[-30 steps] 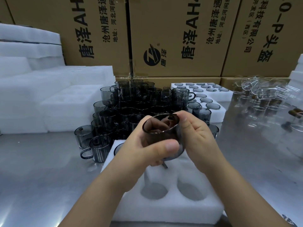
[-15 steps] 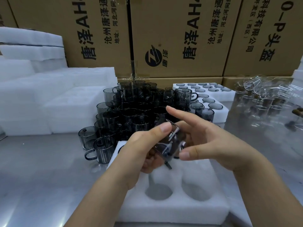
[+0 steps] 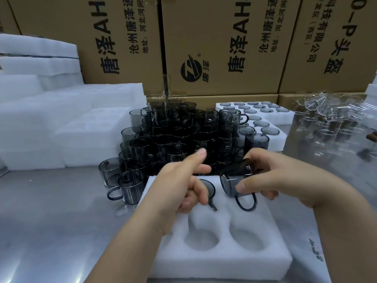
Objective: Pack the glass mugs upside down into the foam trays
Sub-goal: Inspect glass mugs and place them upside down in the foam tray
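A white foam tray (image 3: 204, 260) lies on the steel table in front of me. My right hand (image 3: 275, 176) grips a smoky grey glass mug (image 3: 231, 185), tipped mouth-down over the tray's far right pocket, its handle (image 3: 245, 204) hanging toward me. My left hand (image 3: 179, 184) hovers over the far left pocket with thumb raised and fingers loosely curled, holding nothing. Under its fingers an upside-down mug (image 3: 209, 189) sits in that pocket. The two near pockets (image 3: 201, 240) show no mug.
A dense pile of grey mugs (image 3: 173, 135) stands just behind the tray. Filled foam trays (image 3: 265, 117) sit at the back right, clear glassware (image 3: 326, 119) further right. Stacked foam (image 3: 61, 119) fills the left, cardboard boxes (image 3: 224, 48) the back.
Both hands held the mug before. My left hand has let go, and my right hand has carried the mug rightward and turned it mouth-down over the far right pocket.
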